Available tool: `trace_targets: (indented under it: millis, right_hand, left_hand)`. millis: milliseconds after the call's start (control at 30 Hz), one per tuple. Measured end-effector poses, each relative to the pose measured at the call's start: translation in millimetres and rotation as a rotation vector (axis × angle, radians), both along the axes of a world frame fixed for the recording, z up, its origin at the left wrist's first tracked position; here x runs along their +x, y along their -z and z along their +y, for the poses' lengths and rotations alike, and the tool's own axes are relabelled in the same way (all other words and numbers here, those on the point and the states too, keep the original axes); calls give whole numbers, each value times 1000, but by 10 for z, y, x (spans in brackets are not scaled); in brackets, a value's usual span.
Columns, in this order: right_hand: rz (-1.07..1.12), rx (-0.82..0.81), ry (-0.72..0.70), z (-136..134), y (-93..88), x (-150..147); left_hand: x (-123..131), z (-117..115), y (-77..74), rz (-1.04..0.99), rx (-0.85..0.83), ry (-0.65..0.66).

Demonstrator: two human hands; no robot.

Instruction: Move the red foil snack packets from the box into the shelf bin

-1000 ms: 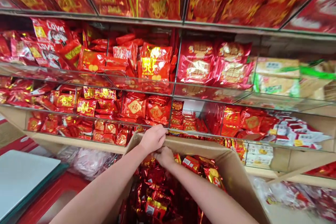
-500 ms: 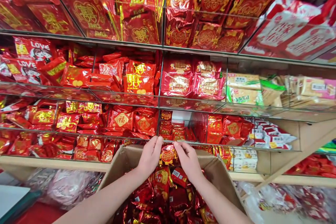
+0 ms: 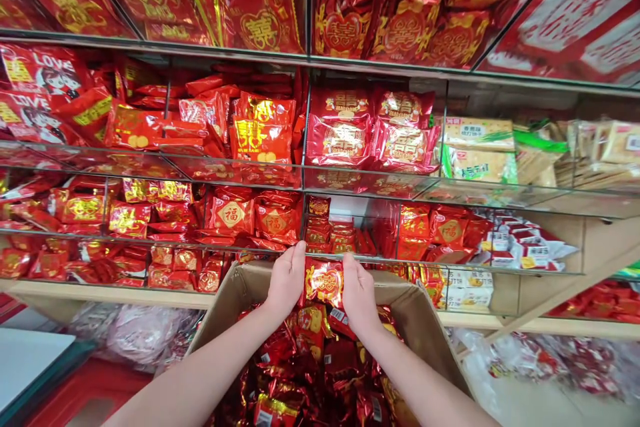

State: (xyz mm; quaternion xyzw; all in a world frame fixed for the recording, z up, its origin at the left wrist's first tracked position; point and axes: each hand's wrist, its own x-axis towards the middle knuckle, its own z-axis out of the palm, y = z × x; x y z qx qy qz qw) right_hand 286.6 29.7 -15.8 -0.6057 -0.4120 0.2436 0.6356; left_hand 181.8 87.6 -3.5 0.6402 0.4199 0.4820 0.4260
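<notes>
Between my two hands is a small red and gold snack packet (image 3: 324,282), its printed face turned up toward me. My left hand (image 3: 287,283) grips its left edge, fingers together. On the opposite edge my right hand (image 3: 359,293) is closed the same way. Below them stands an open cardboard box (image 3: 220,310) with many similar shiny red packets (image 3: 300,373) heaped inside; some show white barcodes. Just beyond my fingertips, a shelf compartment holds short stacks of small red packets (image 3: 343,237).
Clear dividers split the shelves into bins of red packets (image 3: 230,213) and pale cracker packs (image 3: 477,147). A wooden shelf edge (image 3: 115,293) runs behind the box. Plastic-wrapped bundles (image 3: 145,333) lie low at the left, beside a white-topped lid (image 3: 33,363).
The packet has come up and nearer, its printed face now showing more fully between my hands. My right hand has turned more upright. The view has tilted down slightly, so the shelves sit higher.
</notes>
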Motion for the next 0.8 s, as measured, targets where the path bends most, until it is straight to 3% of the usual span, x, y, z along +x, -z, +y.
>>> trace_targets:
  millis: [133, 267, 333, 433, 533, 667, 800]
  right_hand:
    - [97, -7, -106, -12, -33, 10]
    - [-69, 5, -373, -41, -183, 190]
    - [-136, -21, -418, 32, -268, 355]
    - [-211, -127, -285, 323, -317, 640]
    - [-349, -251, -120, 776, -243, 847]
    - [-491, -329, -88, 1396, -127, 888]
    - [-614, -393, -56, 1789, -99, 814]
  left_hand:
    - [29, 27, -24, -103, -55, 50]
    - [-75, 97, -130, 22, 114, -58]
    - [-172, 159, -179, 121, 214, -73]
    - [-302, 261, -157, 291, 342, -12]
    - [-361, 337, -23, 443, 487, 61]
    - [-370, 381, 138, 504, 632, 64]
    - [-375, 384, 173, 492, 671, 64]
